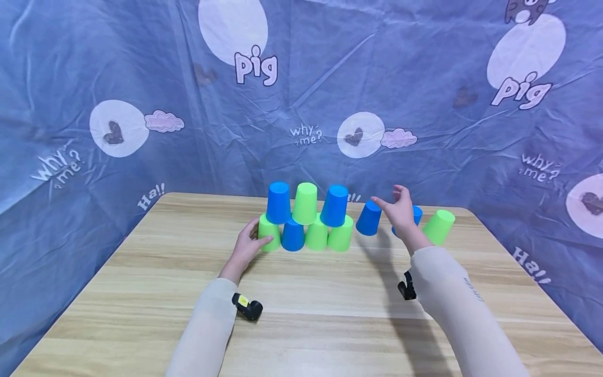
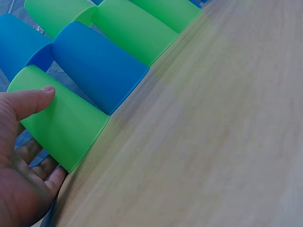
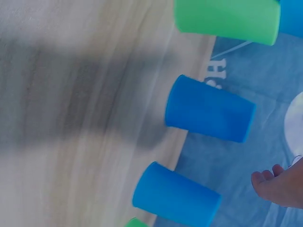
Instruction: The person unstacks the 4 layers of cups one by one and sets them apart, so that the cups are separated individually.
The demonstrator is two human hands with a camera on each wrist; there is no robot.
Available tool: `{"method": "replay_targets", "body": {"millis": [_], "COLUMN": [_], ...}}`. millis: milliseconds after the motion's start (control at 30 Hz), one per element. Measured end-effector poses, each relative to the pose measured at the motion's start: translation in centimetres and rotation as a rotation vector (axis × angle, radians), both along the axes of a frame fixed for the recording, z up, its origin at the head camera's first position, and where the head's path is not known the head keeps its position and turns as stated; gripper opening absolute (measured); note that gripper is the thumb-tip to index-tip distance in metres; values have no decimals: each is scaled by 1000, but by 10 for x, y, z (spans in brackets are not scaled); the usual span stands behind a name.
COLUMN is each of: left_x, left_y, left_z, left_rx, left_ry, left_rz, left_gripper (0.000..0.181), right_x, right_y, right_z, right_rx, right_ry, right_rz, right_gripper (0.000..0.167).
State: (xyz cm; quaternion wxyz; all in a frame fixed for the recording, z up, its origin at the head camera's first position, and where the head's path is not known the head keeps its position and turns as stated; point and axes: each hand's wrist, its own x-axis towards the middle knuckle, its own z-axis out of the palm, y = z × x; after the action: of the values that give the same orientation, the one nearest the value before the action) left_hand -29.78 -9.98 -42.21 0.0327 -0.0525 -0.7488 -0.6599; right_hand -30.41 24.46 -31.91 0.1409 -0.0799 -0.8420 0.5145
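Four cups stand upside down in a row, a green cup (image 1: pixel 269 233) at the left end, then a blue cup (image 1: pixel 293 235) and two greens. On them rest a blue cup (image 1: pixel 279 203), a green cup (image 1: pixel 305 203) and another blue cup (image 1: pixel 335 206). My left hand (image 1: pixel 246 244) is around the left end green cup (image 2: pixel 61 118), thumb on its near side, fingers behind. My right hand (image 1: pixel 400 212), fingers bent and holding nothing, hovers above the table between a separate blue cup (image 1: pixel 368 218) and a partly hidden blue cup (image 1: pixel 417 215).
At the right end of the table (image 1: pixel 301 319) stands one more green cup (image 1: pixel 439 227). Behind the table's far edge hangs a blue printed cloth (image 1: pixel 301 94). The right arm's shadow falls on the wood.
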Motion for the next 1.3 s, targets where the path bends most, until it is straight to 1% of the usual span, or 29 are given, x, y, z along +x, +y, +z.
{"method": "replay_targets", "body": {"millis": [167,300,433,567,700,833,1033,1167,1300], "left_x": [-1,-1,0,-1,-1,-1,0,-1,-2], "left_y": [0,0,1,1,0,0,1,0,0], "left_z": [-1,-1,-1,-2,-2,-2,-3,-4,-4], "left_rx": [-1,-7,-5,3,6,3,0,-9,-15], "left_ry": [-4,-3,7,13,12,11,-2,-1,-1], "left_rz": [-2,3,6,5,5,4,6,8,12], "left_gripper": [61,60,60,60,61,60,59,59,59], "right_x": [4,10,18,25,29,29,25,23,20], "right_y": [-9,-23,-36,-48,-59,-69,-80,-85,-90], "right_z": [7,10,8,2,-4,-10,-19,-21,-21], "right_rx": [-21,-51,-95,-143,-167,-191,-202,-201,-195], "right_ry": [64,105,133,138,146,168,128,107,100], "right_rz": [37,92,155,210,247,255,251,252,228], "right_gripper": [77,74,69,67,67,66,68,70,70]}}
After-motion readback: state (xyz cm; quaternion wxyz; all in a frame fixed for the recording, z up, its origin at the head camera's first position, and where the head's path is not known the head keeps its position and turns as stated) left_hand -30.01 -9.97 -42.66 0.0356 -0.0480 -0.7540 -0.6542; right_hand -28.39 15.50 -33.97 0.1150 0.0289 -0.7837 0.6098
